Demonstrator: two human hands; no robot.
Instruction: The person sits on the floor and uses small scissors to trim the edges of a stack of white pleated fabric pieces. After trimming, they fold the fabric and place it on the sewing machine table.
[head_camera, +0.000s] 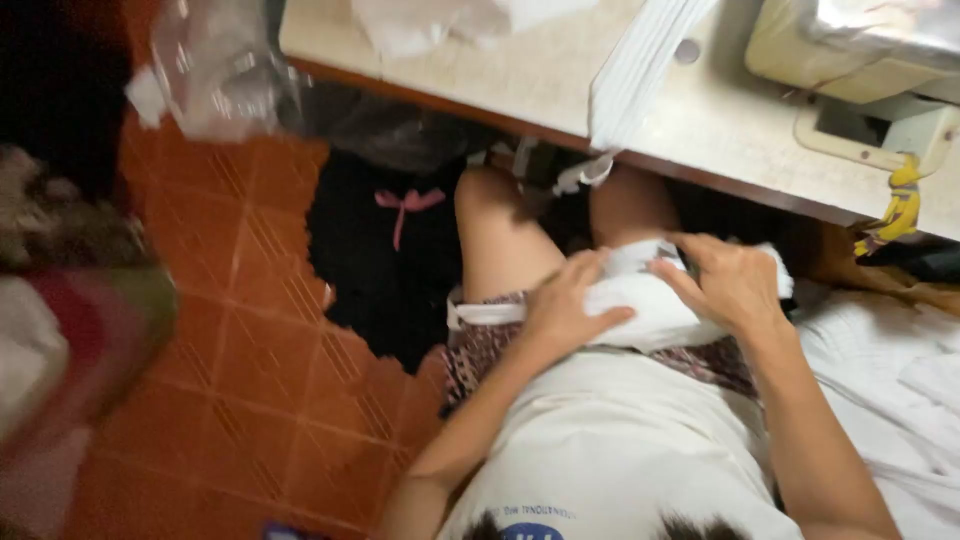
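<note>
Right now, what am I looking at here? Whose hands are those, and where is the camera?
The camera sits on a person's head and looks down, so you see their own lap and arms. The person sits at a pale table with a sewing machine on it. Both hands rest on a bundle of white cloth in the lap: the left hand presses on it, and the right hand grips its far side. More white cloth lies beside them. On the orange tiled floor is a black cloth with a pink bow.
</note>
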